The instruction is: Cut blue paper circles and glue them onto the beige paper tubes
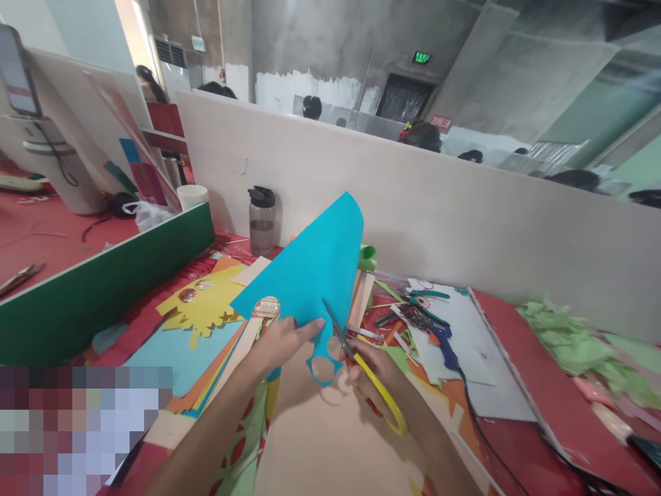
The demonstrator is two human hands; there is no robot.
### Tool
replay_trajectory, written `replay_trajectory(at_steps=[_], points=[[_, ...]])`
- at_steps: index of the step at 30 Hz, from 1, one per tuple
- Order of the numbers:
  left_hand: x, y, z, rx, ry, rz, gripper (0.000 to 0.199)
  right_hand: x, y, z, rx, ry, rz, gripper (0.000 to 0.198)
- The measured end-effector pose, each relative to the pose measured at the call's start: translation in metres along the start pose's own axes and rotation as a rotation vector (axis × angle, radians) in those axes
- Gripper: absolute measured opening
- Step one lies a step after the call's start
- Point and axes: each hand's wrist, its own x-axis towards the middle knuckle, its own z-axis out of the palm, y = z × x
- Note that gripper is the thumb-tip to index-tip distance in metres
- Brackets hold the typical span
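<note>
Blue paper (310,269) held up over the bench (320,441), left hand (281,341) fingers pinching its lower edge, right hand (374,375) fingers closed through yellow scissors (361,365) cutting into it, bottle (261,219) behind, pliers (426,303) and green scraps (573,337) to the right, yellow cutout (204,303) to the left.

The bench (521,331) has a red top and runs along a pale divider wall. A loose pile of coloured paper sheets (199,351) covers its left part, with a yellow cut-out shape (204,306) on top. A clear water bottle (261,220) stands upright by the wall. Right of middle lies a white sheet (472,344) with green-handled pliers (426,296) at its upper edge and a black cable (478,420) trailing across it. Green paper scraps (573,341) are heaped at the far right. Paper offcuts (407,341) litter the middle.
</note>
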Motion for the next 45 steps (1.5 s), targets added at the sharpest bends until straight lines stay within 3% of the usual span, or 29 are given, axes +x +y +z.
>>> replay_trajectory(at_steps=[6,9,11,17,26,31,37,45], points=[[-0.006,-0.002,0.024,-0.392,0.096,0.196,0.05,-0.001,0.003,0.013,-0.06,0.094,-0.125,0.073],[-0.013,0.001,0.039,-0.629,0.0,0.216,0.041,-0.001,0.005,0.022,-0.046,0.156,-0.14,0.074],[-0.016,0.001,0.047,-0.696,0.011,0.219,0.039,-0.001,0.008,0.027,-0.019,0.168,-0.128,0.072],[-0.014,0.004,0.049,-0.663,0.215,0.256,0.04,0.0,0.011,0.033,0.025,0.125,-0.106,0.067],[-0.009,0.009,0.023,-0.569,0.164,0.274,0.048,-0.007,-0.008,0.003,-0.01,-0.05,-0.005,0.081],[-0.013,0.01,0.02,-0.727,-0.016,0.219,0.044,-0.012,-0.019,-0.008,-0.064,-0.122,-0.007,0.085],[-0.015,0.004,0.017,-0.971,-0.079,0.109,0.042,-0.023,-0.02,-0.006,-0.054,-0.204,0.105,0.076],[-0.018,0.0,0.019,-0.99,-0.346,0.101,0.04,-0.026,-0.023,0.004,-0.111,-0.099,0.028,0.045]])
